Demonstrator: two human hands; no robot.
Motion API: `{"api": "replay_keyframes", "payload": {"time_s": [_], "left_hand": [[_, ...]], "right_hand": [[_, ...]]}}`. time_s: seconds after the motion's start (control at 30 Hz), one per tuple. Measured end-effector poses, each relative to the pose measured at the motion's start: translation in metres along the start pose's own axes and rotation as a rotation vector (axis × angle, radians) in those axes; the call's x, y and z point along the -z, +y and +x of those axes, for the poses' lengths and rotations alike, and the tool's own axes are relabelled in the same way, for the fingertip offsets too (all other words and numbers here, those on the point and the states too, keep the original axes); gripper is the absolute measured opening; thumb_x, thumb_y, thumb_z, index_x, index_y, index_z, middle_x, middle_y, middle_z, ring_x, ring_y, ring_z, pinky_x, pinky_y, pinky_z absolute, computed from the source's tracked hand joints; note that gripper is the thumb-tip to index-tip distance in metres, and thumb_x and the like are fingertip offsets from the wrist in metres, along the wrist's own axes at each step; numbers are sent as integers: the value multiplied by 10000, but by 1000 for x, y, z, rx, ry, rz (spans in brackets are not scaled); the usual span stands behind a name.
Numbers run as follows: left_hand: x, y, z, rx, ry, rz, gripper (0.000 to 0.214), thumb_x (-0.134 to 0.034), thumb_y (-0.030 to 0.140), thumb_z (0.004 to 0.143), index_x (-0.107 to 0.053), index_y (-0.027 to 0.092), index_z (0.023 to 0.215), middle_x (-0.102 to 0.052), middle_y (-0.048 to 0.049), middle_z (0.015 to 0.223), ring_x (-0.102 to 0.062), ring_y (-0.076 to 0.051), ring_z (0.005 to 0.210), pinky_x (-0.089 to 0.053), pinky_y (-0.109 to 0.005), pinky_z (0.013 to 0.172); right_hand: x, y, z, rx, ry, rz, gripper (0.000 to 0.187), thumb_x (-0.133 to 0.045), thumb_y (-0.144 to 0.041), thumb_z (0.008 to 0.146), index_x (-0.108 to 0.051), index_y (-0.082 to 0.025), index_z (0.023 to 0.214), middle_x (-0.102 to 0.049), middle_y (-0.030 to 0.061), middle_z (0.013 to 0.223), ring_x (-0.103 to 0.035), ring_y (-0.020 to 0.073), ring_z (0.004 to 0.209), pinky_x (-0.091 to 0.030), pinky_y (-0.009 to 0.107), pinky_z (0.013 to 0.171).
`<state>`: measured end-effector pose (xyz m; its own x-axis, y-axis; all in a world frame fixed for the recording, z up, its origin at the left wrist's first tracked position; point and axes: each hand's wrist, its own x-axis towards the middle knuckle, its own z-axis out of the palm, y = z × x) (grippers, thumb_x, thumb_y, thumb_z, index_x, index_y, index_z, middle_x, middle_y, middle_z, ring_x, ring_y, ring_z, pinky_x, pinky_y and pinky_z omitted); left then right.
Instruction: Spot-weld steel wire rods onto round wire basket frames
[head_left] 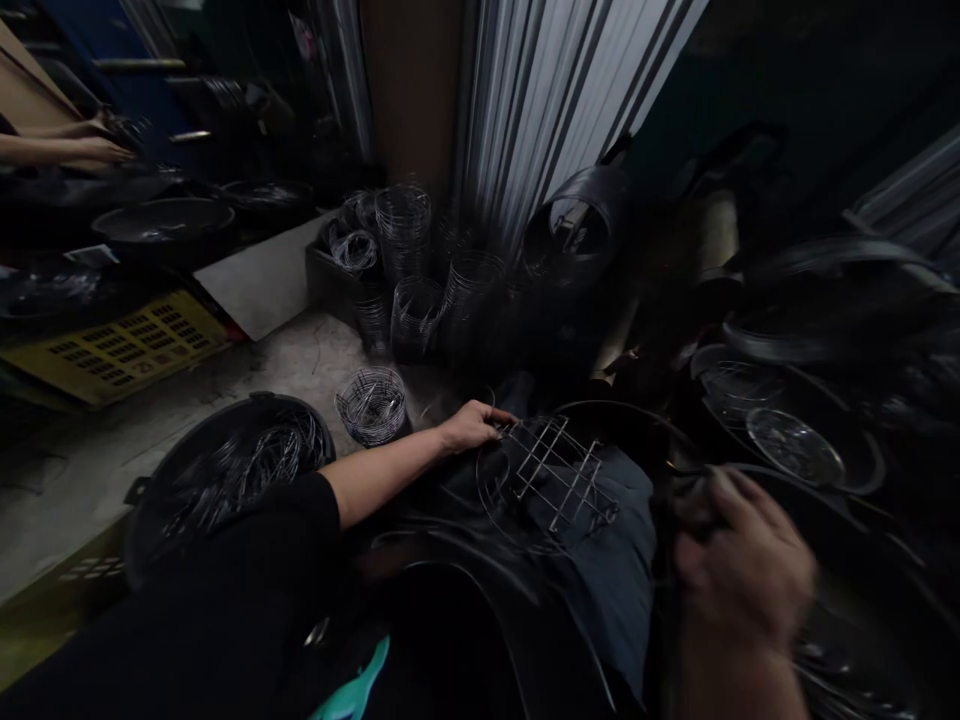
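My left hand is closed on the near-left edge of a wire rack, a metal grid with a round wire ring. The rack lies over dark blue-grey cloth that looks like trousers on my leg. My right hand is at the right, smeared by motion, its fingers curled round something dark that I cannot make out. A wire basket stands on the floor just beyond my left forearm. Left of it, a black tub holds a tangle of wire pieces.
Several wire mesh cylinders stand ahead near a corrugated metal sheet. Dark basins with wire parts crowd the right side. A yellow crate sits at the left, and another person's hands work beyond it.
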<state>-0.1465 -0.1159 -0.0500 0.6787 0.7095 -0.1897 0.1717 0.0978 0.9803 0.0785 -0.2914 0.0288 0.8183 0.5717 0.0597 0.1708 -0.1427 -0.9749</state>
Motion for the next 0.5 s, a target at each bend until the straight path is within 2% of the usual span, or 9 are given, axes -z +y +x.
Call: {"api": "replay_keyframes", "payload": {"time_s": [0.07, 0.13, 0.2, 0.23, 0.3, 0.37, 0.43, 0.5], "left_hand": [[2, 2, 14, 7, -7, -56, 436, -652, 73, 613, -719, 124, 1041, -739, -49, 879, -654, -170, 893, -491, -277, 891], [8, 4, 23, 35, -33, -103, 436, -657, 53, 598, -724, 119, 1024, -738, -60, 887, -657, -159, 856, -501, -266, 853], [18, 4, 26, 76, -73, -148, 513, -677, 22, 561, -707, 128, 1063, -735, -75, 932, -658, -152, 826, -511, -261, 805], [24, 5, 27, 95, -90, -171, 582, -684, 3, 542, -685, 141, 1107, -729, -83, 974, -658, -149, 815, -514, -257, 775], [33, 6, 30, 121, -93, -216, 700, -689, -21, 528, -628, 174, 1197, -707, -93, 1060, -651, -135, 791, -508, -236, 707], [38, 10, 36, 124, -48, -254, 709, -686, -11, 563, -595, 192, 1237, -693, -87, 1090, -634, -108, 770, -484, -206, 664], [34, 15, 45, 113, -2, -288, 630, -688, 23, 623, -603, 185, 1225, -698, -70, 1044, -615, -83, 753, -470, -193, 673], [24, 22, 55, 111, -1, -315, 548, -706, 52, 655, -631, 163, 1187, -709, -59, 957, -603, -71, 717, -468, -197, 683]], "right_hand": [[-26, 4, 2, -4, -7, -76, 505, -623, -500, 758, -649, -137, 1108, -630, 57, 774, -597, 184, 654, -473, 283, 547], [-44, 13, 7, 6, -23, -175, 461, -616, -477, 698, -704, -154, 1015, -675, 91, 868, -620, 249, 823, -496, 334, 683], [-47, 27, 12, -13, -71, -237, 414, -630, -443, 632, -736, -172, 926, -697, 95, 929, -608, 286, 940, -483, 364, 795], [-44, 34, 13, -37, -104, -251, 408, -637, -431, 605, -744, -171, 901, -704, 93, 914, -611, 290, 939, -481, 363, 801], [-34, 48, 10, -90, -166, -252, 455, -647, -422, 576, -748, -144, 922, -705, 85, 812, -631, 267, 829, -495, 334, 713], [-26, 56, 3, -134, -201, -239, 571, -647, -436, 589, -720, -96, 1041, -674, 63, 678, -612, 218, 666, -474, 292, 577], [-24, 58, -4, -175, -204, -194, 666, -658, -444, 614, -661, -67, 1163, -613, 18, 559, -541, 166, 523, -422, 264, 486], [-26, 53, -7, -211, -185, -122, 688, -692, -418, 611, -634, -74, 1205, -551, -27, 488, -471, 126, 450, -383, 240, 448]]}}
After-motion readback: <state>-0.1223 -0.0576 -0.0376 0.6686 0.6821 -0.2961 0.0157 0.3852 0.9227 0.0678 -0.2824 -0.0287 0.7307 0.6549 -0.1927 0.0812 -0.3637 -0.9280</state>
